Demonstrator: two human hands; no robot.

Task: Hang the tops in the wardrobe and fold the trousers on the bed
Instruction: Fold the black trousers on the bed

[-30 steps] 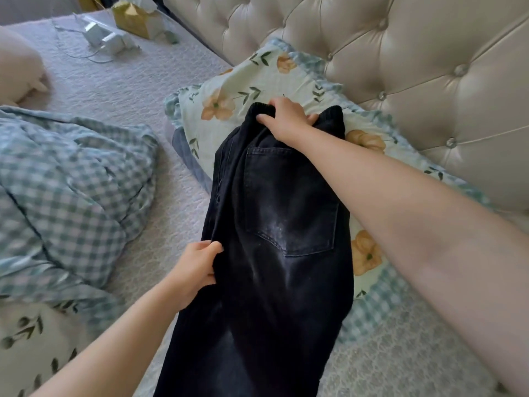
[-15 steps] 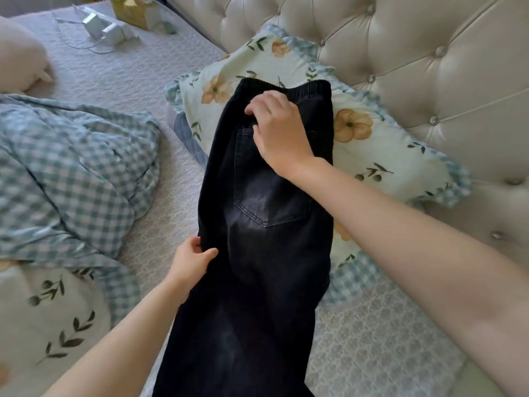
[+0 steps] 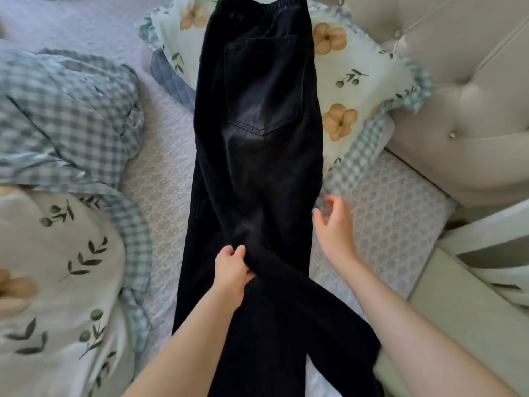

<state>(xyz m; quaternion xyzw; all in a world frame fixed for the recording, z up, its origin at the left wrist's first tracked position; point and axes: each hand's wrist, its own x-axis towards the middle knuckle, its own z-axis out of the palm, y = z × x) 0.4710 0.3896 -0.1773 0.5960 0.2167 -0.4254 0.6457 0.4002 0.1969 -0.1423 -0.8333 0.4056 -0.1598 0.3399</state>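
The black trousers (image 3: 257, 173) lie lengthwise down the frame's centre, waistband on the floral pillow (image 3: 357, 73). The left hand (image 3: 230, 270) pinches a fabric ridge, likely to straighten the legs for folding. The right hand (image 3: 333, 224), released and empty, hovers beside the right edge.

The left hand (image 3: 232, 270) reaches forward, fingers curled, pinching a fold of the trousers (image 3: 257, 167). The right hand (image 3: 333, 224), blurred, seems spread loose just beside the trousers' right edge, holding nothing.
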